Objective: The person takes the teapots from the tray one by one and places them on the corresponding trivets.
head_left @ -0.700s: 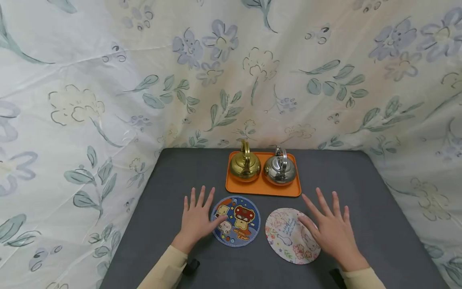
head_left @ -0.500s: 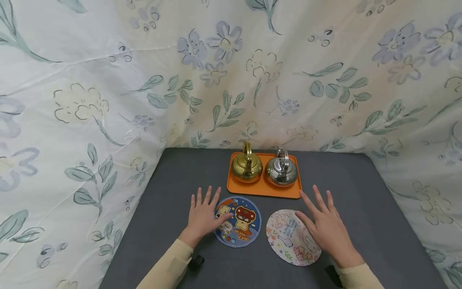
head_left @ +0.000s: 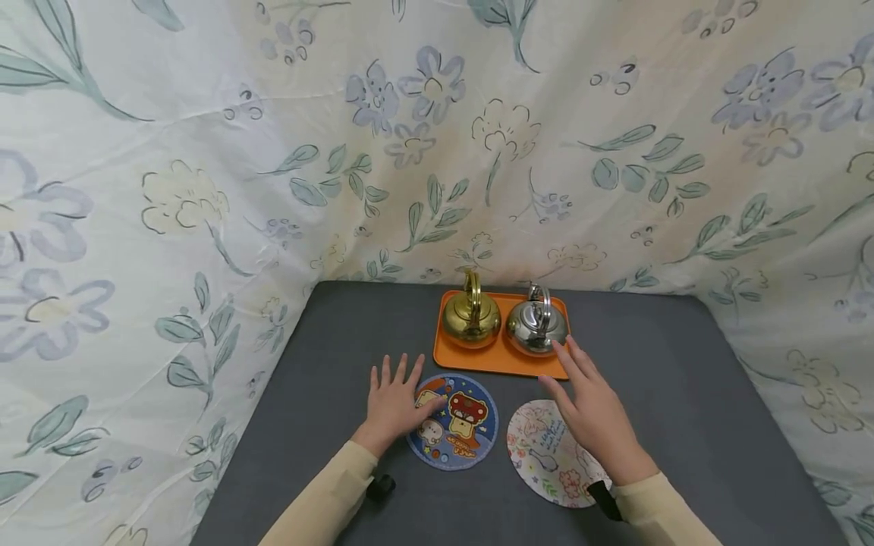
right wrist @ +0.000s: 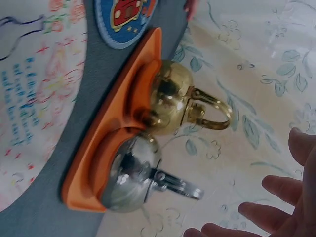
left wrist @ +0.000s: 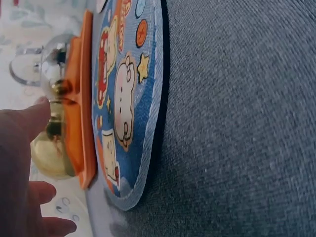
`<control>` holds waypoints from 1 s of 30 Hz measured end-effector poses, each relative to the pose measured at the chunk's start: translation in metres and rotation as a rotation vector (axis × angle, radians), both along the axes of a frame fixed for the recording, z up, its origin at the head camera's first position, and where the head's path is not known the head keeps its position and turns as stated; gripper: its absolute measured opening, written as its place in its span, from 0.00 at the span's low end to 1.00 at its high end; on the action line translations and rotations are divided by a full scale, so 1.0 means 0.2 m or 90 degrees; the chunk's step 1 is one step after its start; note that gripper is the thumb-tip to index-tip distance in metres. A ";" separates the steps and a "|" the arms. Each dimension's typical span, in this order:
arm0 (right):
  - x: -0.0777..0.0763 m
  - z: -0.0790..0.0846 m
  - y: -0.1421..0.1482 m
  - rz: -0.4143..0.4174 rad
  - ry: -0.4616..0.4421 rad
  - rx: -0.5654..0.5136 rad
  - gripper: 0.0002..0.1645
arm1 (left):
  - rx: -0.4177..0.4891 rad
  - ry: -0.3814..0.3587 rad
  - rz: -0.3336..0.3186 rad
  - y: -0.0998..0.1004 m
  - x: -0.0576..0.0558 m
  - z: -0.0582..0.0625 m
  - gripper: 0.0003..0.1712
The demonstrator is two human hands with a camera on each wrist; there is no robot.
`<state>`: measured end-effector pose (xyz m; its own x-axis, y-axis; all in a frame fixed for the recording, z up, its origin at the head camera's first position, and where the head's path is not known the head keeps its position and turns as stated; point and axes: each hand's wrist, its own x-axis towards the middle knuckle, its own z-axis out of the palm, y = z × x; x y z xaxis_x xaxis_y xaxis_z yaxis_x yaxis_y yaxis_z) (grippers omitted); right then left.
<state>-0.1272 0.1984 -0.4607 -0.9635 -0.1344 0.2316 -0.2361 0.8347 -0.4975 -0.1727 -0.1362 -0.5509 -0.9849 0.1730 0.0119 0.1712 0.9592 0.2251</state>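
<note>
My left hand [head_left: 394, 406] is spread over the left edge of a round blue coaster [head_left: 471, 447] with cartoon figures, holding nothing. My right hand [head_left: 597, 413] hovers in front of the silver teapot [head_left: 536, 327], above the far right part of a round white coaster [head_left: 539, 455] with a pink floral print. Its fingers are extended and apart from the teapot in the right wrist view. A gold teapot [head_left: 471, 320] stands left of the silver one. Both sit upright on an orange tray [head_left: 495, 364], their handles raised.
A dark grey table [head_left: 369, 318] bears everything, with the tray near its far edge. Floral-print cloth [head_left: 519, 167] hangs behind and along the sides. Black wrist devices [head_left: 380, 487] are on both forearms.
My right hand has moved forward and to the left, closer to the silver teapot, with its fingers drawn nearer together. The left hand has shifted slightly right; the view has tilted a little.
</note>
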 end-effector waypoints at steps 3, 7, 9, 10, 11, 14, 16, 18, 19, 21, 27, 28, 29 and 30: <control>-0.05 0.01 -0.04 0.016 0.016 -0.005 0.41 | 0.001 -0.014 -0.002 0.00 -0.01 0.01 0.56; -0.11 0.04 -0.08 0.029 0.031 -0.017 0.40 | -0.004 -0.032 -0.011 0.04 -0.06 0.01 0.55; -0.13 0.06 -0.09 0.028 0.032 -0.023 0.40 | -0.006 -0.039 -0.016 0.06 -0.08 0.01 0.54; -0.14 0.07 -0.10 0.027 0.035 -0.026 0.40 | -0.008 -0.042 -0.017 0.07 -0.09 0.01 0.54; -0.15 0.07 -0.11 0.026 0.035 -0.028 0.41 | -0.010 -0.044 -0.018 0.08 -0.10 0.01 0.54; -0.18 0.09 -0.15 0.027 0.038 -0.034 0.42 | -0.001 -0.051 -0.018 0.09 -0.12 0.01 0.55; -0.20 0.09 -0.17 0.030 0.040 -0.041 0.42 | 0.000 -0.061 -0.016 0.09 -0.14 0.01 0.55; -0.23 0.09 -0.19 0.035 0.039 -0.050 0.42 | 0.009 -0.070 -0.016 0.08 -0.16 0.01 0.55; -0.24 0.09 -0.20 0.036 0.036 -0.055 0.43 | 0.008 -0.074 -0.016 0.08 -0.17 0.00 0.54; -0.26 0.09 -0.23 0.039 0.025 -0.066 0.43 | 0.001 -0.084 -0.019 0.06 -0.19 -0.01 0.54; -0.34 0.08 -0.31 0.043 0.005 -0.091 0.44 | 0.009 -0.088 -0.025 0.02 -0.25 -0.03 0.52; -0.35 0.07 -0.32 0.041 0.003 -0.093 0.44 | 0.011 -0.086 -0.023 0.01 -0.26 -0.03 0.52; -0.36 0.07 -0.34 0.038 -0.001 -0.094 0.44 | 0.010 -0.084 -0.021 0.01 -0.26 -0.03 0.51; -0.37 0.07 -0.36 0.033 -0.004 -0.094 0.44 | 0.007 -0.081 -0.019 0.00 -0.26 -0.03 0.51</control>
<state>-0.2021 0.1274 -0.4473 -0.9574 -0.1496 0.2471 -0.2743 0.7391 -0.6152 -0.2256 -0.1353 -0.5569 -0.9730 0.2024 -0.1105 0.1688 0.9516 0.2569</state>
